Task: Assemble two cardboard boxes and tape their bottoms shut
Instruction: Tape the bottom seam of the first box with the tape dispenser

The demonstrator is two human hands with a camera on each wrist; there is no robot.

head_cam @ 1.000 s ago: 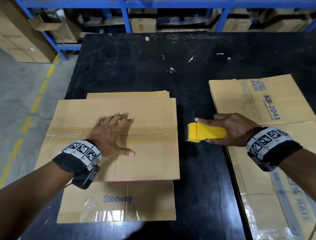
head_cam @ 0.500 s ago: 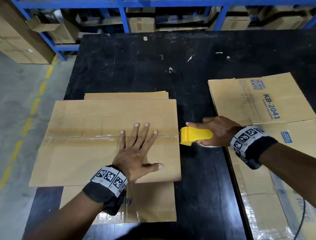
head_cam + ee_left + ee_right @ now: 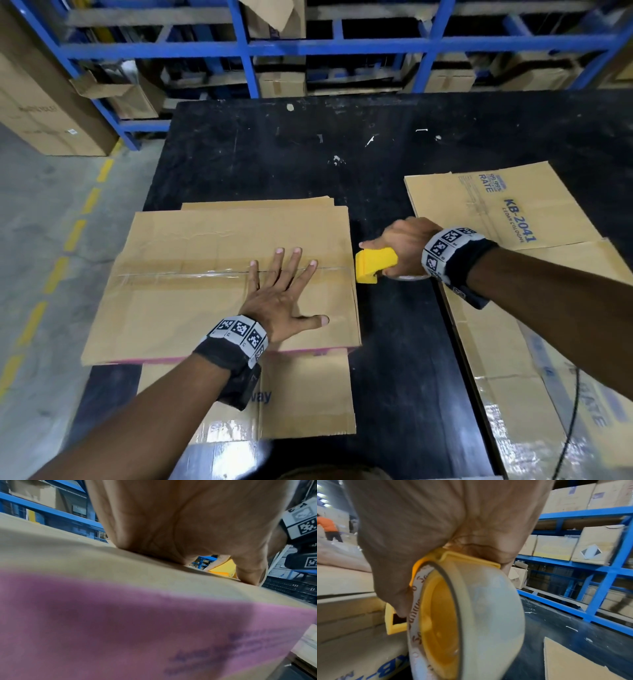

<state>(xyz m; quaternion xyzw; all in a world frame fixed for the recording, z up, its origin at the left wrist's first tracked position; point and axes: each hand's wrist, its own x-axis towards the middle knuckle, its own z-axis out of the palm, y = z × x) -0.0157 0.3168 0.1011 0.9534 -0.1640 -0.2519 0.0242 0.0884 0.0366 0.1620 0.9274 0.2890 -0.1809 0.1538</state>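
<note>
A brown cardboard box stands bottom-up on the black table, its two flaps meeting at a taped centre seam. My left hand lies flat on it with spread fingers, pressing beside the seam near the right edge. In the left wrist view the left palm rests on the cardboard. My right hand grips a yellow tape dispenser just off the box's right edge, at the seam's end. The right wrist view shows the tape roll in the dispenser.
Flattened cardboard lies under the box. More flat boxes printed KB-2041 lie at the right of the table. Blue shelving with cartons runs behind. Grey floor with yellow dashes is on the left. A person in orange is far off.
My left hand slid right along the box and turned its fingers forward. The dispenser moved left to the box's right edge. Tape now shows along the seam's left part.
</note>
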